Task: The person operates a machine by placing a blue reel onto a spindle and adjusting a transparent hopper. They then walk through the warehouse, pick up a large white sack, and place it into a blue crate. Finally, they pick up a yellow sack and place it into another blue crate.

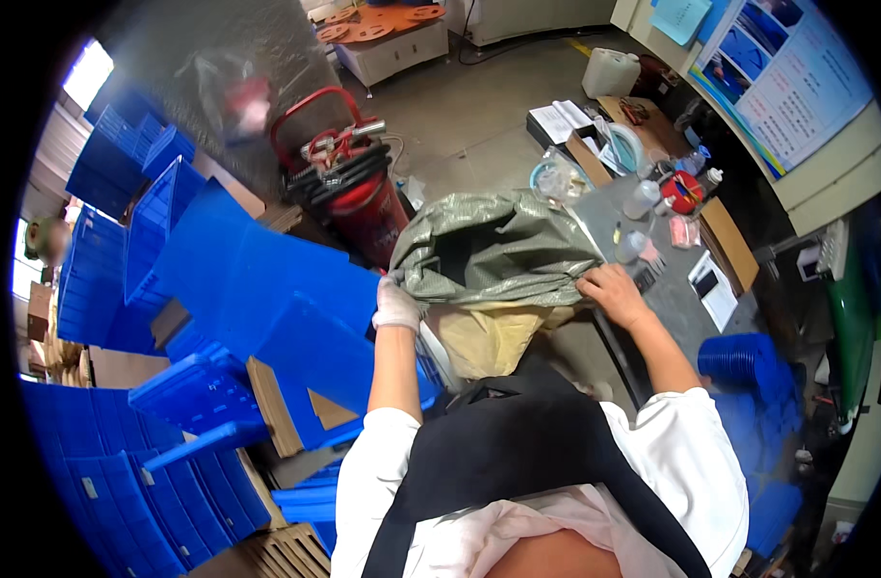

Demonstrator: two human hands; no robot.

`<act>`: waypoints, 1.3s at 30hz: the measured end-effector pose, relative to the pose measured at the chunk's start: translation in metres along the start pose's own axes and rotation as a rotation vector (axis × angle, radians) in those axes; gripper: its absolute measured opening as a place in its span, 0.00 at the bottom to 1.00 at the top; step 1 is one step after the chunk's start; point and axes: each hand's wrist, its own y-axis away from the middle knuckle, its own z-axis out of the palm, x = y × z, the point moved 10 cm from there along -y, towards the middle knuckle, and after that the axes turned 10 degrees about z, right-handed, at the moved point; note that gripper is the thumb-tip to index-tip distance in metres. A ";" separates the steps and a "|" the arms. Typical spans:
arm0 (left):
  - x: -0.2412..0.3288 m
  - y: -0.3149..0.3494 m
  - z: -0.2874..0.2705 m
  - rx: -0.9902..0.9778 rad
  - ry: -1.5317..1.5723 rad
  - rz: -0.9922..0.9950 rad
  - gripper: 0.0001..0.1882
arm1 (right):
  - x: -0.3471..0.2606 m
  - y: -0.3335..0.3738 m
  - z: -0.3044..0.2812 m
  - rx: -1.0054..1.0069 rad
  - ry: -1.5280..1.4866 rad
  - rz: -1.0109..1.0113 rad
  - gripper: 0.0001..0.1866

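Observation:
A grey-green woven sack [546, 246] is spread between my two hands, its mouth gaping with a dark inside. My left hand [397, 304], in a white glove, is closed on the sack's left edge. Bare, my right hand [614, 293] grips the rim at the right. Below the sack hangs a pale yellow bag or liner [489, 339]; whether it is joined to the sack I cannot tell. The sack's bottom is hidden.
Blue plastic crates [113, 501] and blue sheets [258, 260] crowd the left side. Beyond the sack stands a red wheeled fire extinguisher [368, 207]. At right, a grey table [667, 313] bears bottles, a phone [706, 281] and papers. Blue bins [739, 366] are stacked beside it.

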 end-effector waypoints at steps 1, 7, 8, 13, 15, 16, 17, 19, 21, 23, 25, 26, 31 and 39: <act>-0.006 -0.021 0.009 -0.031 0.076 -0.005 0.15 | 0.018 -0.013 0.017 -0.066 -0.155 0.052 0.14; -0.030 -0.079 0.116 -0.113 0.048 0.196 0.16 | 0.143 -0.107 0.073 0.077 -0.642 0.818 0.43; -0.039 -0.085 0.134 -0.103 0.080 0.173 0.16 | 0.145 -0.135 0.075 0.174 -0.525 0.786 0.49; -0.077 -0.108 0.189 -0.096 -0.065 0.004 0.15 | 0.205 -0.225 0.170 0.026 -0.502 1.315 0.62; -0.068 -0.119 0.193 -0.149 -0.072 0.027 0.15 | 0.225 -0.262 0.175 0.028 -0.416 1.227 0.50; -0.059 -0.114 0.204 -0.158 -0.076 0.005 0.15 | 0.246 -0.274 0.193 -0.020 -0.434 1.179 0.44; -0.061 -0.132 0.201 -0.193 -0.058 -0.072 0.17 | 0.275 -0.280 0.202 0.018 -0.357 1.106 0.37; -0.032 -0.156 0.213 -0.365 -0.187 0.000 0.18 | 0.337 -0.292 0.207 0.072 -0.297 0.997 0.26; 0.000 -0.193 0.213 -0.454 -0.354 0.114 0.17 | 0.363 -0.336 0.176 0.026 -0.173 0.897 0.21; 0.033 -0.225 0.237 -0.505 -0.557 0.235 0.16 | 0.367 -0.377 0.142 -0.074 0.029 0.845 0.19; 0.068 -0.271 0.264 -0.501 -0.875 0.332 0.13 | 0.384 -0.411 0.141 -0.180 0.090 0.888 0.18; 0.080 -0.300 0.277 -0.513 -0.718 0.390 0.12 | 0.390 -0.426 0.147 -0.147 0.090 0.876 0.19; 0.177 -0.401 0.299 -0.106 -0.964 0.763 0.36 | 0.371 -0.527 0.141 -0.226 0.140 0.847 0.21; 0.135 -0.369 0.508 -0.862 -1.782 1.270 0.37 | 0.378 -0.632 0.190 -0.431 -0.021 0.985 0.29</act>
